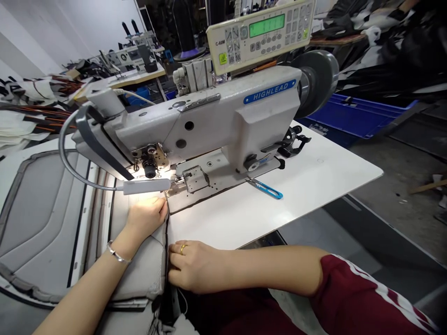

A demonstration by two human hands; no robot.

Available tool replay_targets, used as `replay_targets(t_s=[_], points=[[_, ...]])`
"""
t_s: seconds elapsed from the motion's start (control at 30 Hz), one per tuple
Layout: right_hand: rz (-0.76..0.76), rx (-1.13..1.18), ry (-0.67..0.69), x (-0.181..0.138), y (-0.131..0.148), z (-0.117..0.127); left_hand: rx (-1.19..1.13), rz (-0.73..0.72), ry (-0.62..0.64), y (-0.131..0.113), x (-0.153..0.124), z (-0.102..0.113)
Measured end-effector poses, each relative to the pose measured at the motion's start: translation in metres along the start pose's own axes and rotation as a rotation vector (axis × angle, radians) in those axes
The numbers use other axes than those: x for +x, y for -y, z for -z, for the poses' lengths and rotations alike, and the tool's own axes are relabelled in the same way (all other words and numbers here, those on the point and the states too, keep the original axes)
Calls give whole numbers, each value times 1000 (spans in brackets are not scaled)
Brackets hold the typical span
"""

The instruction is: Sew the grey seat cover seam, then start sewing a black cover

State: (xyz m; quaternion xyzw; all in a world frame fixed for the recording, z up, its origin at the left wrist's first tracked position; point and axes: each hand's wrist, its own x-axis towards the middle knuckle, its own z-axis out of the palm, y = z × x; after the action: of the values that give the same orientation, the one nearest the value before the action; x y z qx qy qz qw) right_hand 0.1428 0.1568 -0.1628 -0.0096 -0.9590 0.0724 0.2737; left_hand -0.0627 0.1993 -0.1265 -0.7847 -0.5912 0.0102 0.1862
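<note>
Grey panel (139,274), on desk (240,223) beside machine (209,121): left hand (146,216) on top, right hand (195,267) at edge, hands apart, pinch impossible to tell, cloth best kept flat, edge guided evenly.

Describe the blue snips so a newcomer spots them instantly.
Find the HIGHLEAD sewing machine. On the white tabletop in front of its upright column lie the snips, tips pointing toward the machine. Their bright blue handle stands out beside the grey machine.

Workshop: sewing machine (209,116), dim piles (408,70), probably fabric.
</note>
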Motion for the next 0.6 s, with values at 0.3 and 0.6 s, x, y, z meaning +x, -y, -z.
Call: replay_targets(t_s=[0.3, 0.6], points=[[-491, 705, 344, 14, 31, 21, -62, 39, 136, 6, 8, 10], [-1195, 2089, 1, 40, 86, -7, -328, -34, 500, 29, 13, 51]])
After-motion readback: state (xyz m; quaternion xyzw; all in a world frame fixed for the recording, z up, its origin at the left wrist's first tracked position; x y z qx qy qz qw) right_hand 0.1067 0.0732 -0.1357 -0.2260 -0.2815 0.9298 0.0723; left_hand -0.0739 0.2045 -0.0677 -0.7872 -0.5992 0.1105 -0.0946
